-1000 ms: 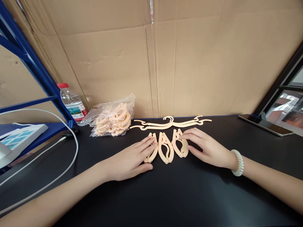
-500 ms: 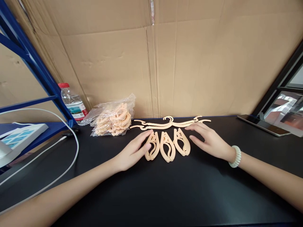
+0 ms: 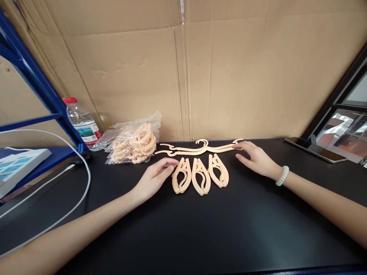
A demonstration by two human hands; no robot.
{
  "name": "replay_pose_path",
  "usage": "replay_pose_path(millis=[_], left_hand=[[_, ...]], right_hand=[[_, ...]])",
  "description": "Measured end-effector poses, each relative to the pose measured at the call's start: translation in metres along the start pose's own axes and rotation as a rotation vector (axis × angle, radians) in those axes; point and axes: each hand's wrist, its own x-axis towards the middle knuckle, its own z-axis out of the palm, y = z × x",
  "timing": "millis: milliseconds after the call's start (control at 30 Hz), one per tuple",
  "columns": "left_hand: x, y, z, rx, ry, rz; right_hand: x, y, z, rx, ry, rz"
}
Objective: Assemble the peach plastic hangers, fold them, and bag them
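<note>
Three folded peach plastic hangers lie in a row on the black table point(image 3: 183, 236): a left one point(image 3: 188, 176), a middle one point(image 3: 196, 179) and a right one point(image 3: 225, 175). Behind them, unfolded hangers point(image 3: 205, 149) lie spread out with hooks toward the wall. My left hand point(image 3: 155, 175) is open, its fingertips at the upper left of the left folded hanger; whether they touch it I cannot tell. My right hand point(image 3: 258, 160) is also open and holds nothing. Its fingers hover by the right end of the unfolded hangers, covering part of it.
A clear plastic bag point(image 3: 133, 141) of folded hangers stands at the back left, beside a red-capped water bottle point(image 3: 84, 124). A white cable point(image 3: 86, 179) loops at the left. A dark flat device point(image 3: 315, 149) lies at the far right. Cardboard point(image 3: 137, 76) forms the back wall.
My left hand has drawn left, off the left folded hanger it partly covered. My right hand has shifted right, away from the right folded hanger. The view has moved slightly.
</note>
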Motion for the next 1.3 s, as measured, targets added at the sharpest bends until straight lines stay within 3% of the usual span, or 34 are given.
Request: replay_pose_path(millis=[567, 1300], left_hand=[[-0.0021, 0.0004, 0.001, 0.02, -0.064, -0.002], [-0.0014, 0.0058, 0.001, 0.073, -0.074, 0.006]], right_hand=[[-0.0039, 0.0088, 0.0021, -0.035, -0.21, -0.012], [-0.0029, 0.0058, -0.0027, -0.06, -0.255, -0.059]])
